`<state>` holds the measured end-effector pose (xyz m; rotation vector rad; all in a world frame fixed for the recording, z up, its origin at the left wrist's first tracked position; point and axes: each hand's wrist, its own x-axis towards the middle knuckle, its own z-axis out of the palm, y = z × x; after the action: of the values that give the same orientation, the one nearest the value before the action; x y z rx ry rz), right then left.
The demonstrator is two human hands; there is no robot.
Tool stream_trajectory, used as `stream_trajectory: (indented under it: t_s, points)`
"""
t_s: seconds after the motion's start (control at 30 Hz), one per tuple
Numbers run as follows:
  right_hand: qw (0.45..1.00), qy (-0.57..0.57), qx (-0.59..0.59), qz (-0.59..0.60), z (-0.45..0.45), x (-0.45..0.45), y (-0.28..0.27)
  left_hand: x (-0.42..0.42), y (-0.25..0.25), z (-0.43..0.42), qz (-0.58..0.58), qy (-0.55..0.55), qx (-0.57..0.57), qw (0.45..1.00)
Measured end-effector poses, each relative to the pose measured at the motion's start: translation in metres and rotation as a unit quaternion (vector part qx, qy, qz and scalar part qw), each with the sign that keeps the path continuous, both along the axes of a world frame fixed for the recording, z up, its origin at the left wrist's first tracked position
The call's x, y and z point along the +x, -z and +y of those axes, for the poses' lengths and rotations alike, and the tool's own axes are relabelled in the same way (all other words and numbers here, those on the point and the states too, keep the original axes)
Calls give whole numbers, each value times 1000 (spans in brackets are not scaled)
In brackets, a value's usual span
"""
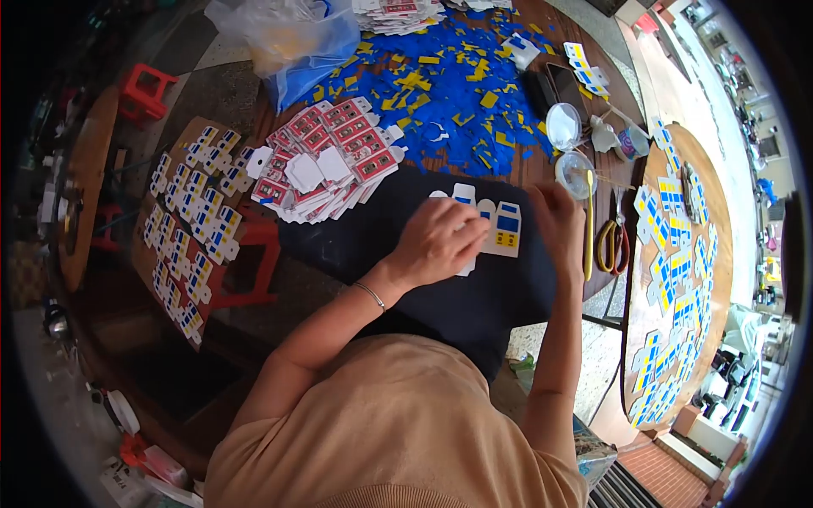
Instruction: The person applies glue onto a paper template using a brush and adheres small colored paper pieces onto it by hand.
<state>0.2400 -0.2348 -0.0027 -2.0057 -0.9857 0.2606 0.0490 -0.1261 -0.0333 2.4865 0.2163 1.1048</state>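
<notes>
A flat white cut-out card [507, 222] with blue and yellow print lies on the dark cloth [339, 245] in front of me. My left hand [440, 240] rests over its left part, fingers bent and pressed together; what they grip, if anything, is hidden. To the right of the card, my right hand [559, 218] is raised and blurred, near a clear round dish [576, 172] and a yellow-handled tool [589, 229]. A large pile of red and white printed cards [330, 161] sits beyond my left hand.
Blue and yellow scraps [440, 85] cover the far table. A plastic bag [309, 51] stands at the back left. Scissors [611, 241] lie at the right. Boards with printed cards flank both sides, left [190, 224] and right [677, 279]. Red stools [146, 91] stand further left.
</notes>
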Motion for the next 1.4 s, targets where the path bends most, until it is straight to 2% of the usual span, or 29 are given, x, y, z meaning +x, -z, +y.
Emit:
stream_trajectory:
  t_s: [0.07,0.13,0.23,0.33,0.53,0.73,0.83,0.93,1.13,1.3,1.4]
  points:
    - [995,-27,31,-86,9,0,-9,-2,0,3,-16,-20,-26,999]
    - [995,-68,26,-73,9,-4,-23,-7,-3,8,-20,-46,-59,997]
    - [987,-78,-57,-128,-1,-13,-41,-10,-4,11,-40,-59,-79,994]
    - [973,-148,-130,-118,-15,-18,-46,-10,-6,12,-46,-57,-84,994]
    - [956,-195,-171,-140,-25,-25,-25,-11,-5,12,-56,-61,-83,993]
    - [955,-194,-170,-146,-25,-28,-24,-13,-6,12,-63,-67,-91,992]
    - [966,-179,-156,-104,-20,-31,-39,-17,-10,16,-79,-72,-124,987]
    - [976,-157,-103,-113,-7,-26,-39,-25,-14,27,-108,-86,-158,978]
    - [977,-169,-47,-124,69,-5,-16,-31,-1,52,-120,-131,-248,952]
    - [978,-99,-14,-181,152,-11,13,-28,3,53,-131,-124,-183,966]
    - [969,-72,-53,-231,174,-18,23,-29,0,52,-128,-118,-179,968]
